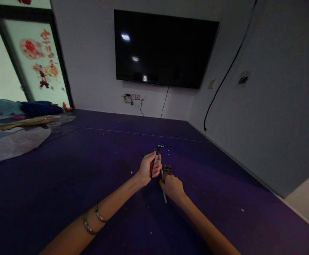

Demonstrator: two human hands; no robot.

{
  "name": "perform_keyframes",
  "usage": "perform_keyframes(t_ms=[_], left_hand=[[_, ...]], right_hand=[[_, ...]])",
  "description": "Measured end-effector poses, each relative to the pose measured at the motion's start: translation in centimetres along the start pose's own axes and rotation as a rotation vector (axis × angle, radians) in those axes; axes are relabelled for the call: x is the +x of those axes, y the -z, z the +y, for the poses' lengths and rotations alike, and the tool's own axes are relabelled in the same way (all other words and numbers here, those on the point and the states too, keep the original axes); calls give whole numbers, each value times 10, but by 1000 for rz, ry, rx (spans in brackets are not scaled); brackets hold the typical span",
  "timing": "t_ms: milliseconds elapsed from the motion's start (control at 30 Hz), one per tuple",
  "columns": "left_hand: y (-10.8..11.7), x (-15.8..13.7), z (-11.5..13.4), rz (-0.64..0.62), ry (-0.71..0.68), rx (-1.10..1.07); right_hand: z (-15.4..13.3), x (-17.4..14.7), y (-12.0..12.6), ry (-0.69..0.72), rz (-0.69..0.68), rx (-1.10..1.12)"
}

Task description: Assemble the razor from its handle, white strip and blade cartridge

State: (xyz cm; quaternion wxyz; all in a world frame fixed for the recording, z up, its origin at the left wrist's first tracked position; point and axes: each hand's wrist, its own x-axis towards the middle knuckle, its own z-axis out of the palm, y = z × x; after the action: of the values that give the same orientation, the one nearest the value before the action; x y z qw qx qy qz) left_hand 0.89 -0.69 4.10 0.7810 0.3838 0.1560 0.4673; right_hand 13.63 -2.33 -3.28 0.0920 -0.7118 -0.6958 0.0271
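Note:
My left hand [147, 169] is closed around a razor-like tool [156, 159] with a dark and light-grey handle. It is held upright, its small T-shaped head above my fingers. Close beside it on the right, my right hand [173, 187] is closed on a thin pale stick [164, 197], which slants past the thumb and shows above and below it. Just beyond my right knuckles is a small dark, ribbed piece [167, 169]; I cannot tell whether the hand touches it. My right fingertips are mostly hidden.
Both hands are over a wide purple surface [112, 148] dotted with small white bits. Clear plastic bags [18, 143] and folded cloths [39, 108] lie at the left. A television [165, 49] hangs on the back wall; a black cable [225, 78] hangs down the right wall.

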Motion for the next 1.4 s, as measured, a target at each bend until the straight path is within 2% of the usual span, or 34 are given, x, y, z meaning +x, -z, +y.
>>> perform_keyframes(t_ms=[167, 367, 567, 633, 833, 1167, 1400], left_hand=[[2, 0, -1, -8, 9, -1], [16, 6, -6, -135, 39, -26], [26, 11, -10, -182, 87, -16], [27, 11, -10, -177, 91, -9], [28, 12, -10, -161, 83, 11], [30, 13, -11, -137, 93, 12], [31, 13, -13, -163, 96, 9]], right_hand=[[7, 4, 8, -2, 26, -14], [42, 34, 26, -49, 79, -8], [68, 55, 9, 217, 48, 103], [72, 58, 2, 250, 38, 128], [75, 61, -4, 285, 59, 187], [65, 57, 3, 198, 63, 167], [63, 58, -3, 144, 89, 161]])
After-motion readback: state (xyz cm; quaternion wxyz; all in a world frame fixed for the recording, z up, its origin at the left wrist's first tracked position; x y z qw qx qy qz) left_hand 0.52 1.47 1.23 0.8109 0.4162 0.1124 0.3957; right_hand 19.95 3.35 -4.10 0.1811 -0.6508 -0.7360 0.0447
